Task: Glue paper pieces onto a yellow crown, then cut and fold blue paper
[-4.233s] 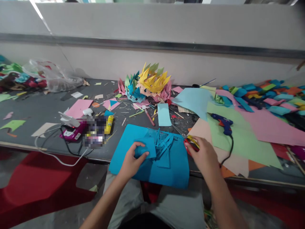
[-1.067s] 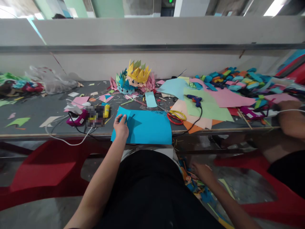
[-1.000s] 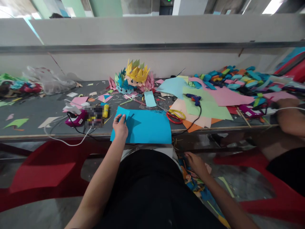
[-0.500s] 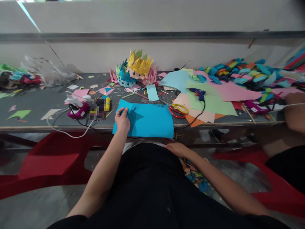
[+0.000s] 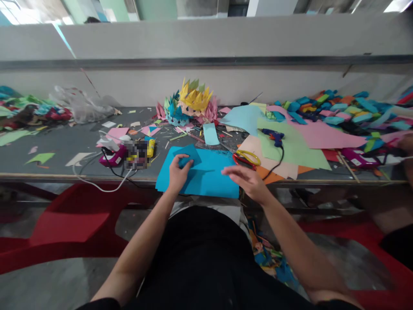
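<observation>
A large blue paper sheet (image 5: 209, 176) lies at the table's front edge before me. My left hand (image 5: 178, 174) pinches a small blue paper piece (image 5: 189, 156) lifted just above the sheet's left part. Over the sheet's right part hovers my right hand (image 5: 247, 178), slightly blurred, fingers spread and pointing left, holding nothing. Red and yellow scissors (image 5: 247, 158) rest on the table just right of the sheet.
A blue glue gun (image 5: 274, 137) with a black cord lies on green and pink sheets at right. A spiky folded paper model (image 5: 192, 103) stands at the back. A magenta tool (image 5: 111, 158) with a white cable sits left. Another person's arm (image 5: 407, 146) reaches in at far right. Red chairs flank me.
My right hand rose from the scraps on the floor, past my lap, to above the blue sheet. My left hand lifted the small blue piece and shifted slightly right.
</observation>
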